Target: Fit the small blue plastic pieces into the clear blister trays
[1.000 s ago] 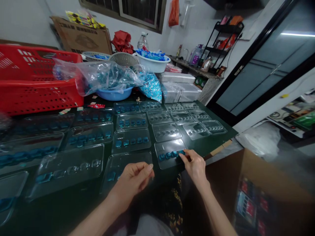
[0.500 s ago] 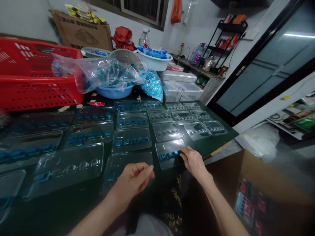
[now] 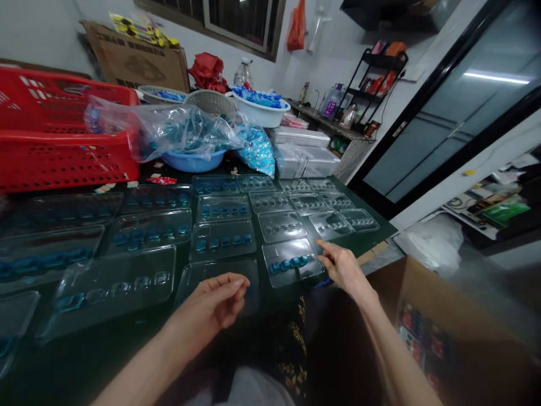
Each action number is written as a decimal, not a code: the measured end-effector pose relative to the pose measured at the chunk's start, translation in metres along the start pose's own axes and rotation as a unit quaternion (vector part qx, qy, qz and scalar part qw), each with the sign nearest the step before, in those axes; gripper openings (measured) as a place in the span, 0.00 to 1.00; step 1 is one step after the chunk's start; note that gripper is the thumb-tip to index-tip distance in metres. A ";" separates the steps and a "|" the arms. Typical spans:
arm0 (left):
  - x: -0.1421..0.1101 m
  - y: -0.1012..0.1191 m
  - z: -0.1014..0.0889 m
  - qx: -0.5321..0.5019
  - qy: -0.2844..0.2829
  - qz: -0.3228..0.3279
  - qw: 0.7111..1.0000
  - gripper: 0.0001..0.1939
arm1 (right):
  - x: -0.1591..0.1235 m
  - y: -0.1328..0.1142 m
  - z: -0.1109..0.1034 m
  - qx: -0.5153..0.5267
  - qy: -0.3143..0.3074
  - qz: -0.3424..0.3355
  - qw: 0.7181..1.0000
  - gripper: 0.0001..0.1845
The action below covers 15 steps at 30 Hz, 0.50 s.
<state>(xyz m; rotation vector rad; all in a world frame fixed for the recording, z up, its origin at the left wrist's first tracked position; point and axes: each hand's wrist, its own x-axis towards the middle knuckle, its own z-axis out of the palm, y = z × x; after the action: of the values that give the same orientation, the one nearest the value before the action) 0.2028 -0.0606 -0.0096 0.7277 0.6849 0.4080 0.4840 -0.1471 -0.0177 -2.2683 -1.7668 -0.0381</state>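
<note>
My right hand is over the table's front edge, just right of a clear plastic blister tray with a row of blue pieces in its hollows. Its forefinger and thumb are apart, and nothing shows between them. Below it, at the table edge, is a small blurred blue thing. My left hand is closed, thumb against curled fingers, above another clear tray that it partly covers. Whatever may be inside that hand is hidden.
More clear trays, some with blue pieces, lie in rows on the dark green table. At the back are a red basket, a blue basin under a plastic bag, and stacked clear packs. An open carton stands low right.
My right hand has drawn off the tray's row of blue pieces to the right, and its fingers have parted. My left hand shifted slightly left, still closed. The camera view turned a little.
</note>
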 end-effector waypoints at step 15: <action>-0.017 0.055 -0.036 0.005 0.067 0.095 0.993 0.05 | 0.015 0.004 0.057 0.103 0.033 -0.085 0.991 0.09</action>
<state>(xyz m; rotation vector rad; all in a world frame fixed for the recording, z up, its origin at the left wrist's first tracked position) 0.1592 -0.0158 0.0176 0.7832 0.7467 0.6327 0.4839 -0.1211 -0.0704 -1.9498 -1.8327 0.0358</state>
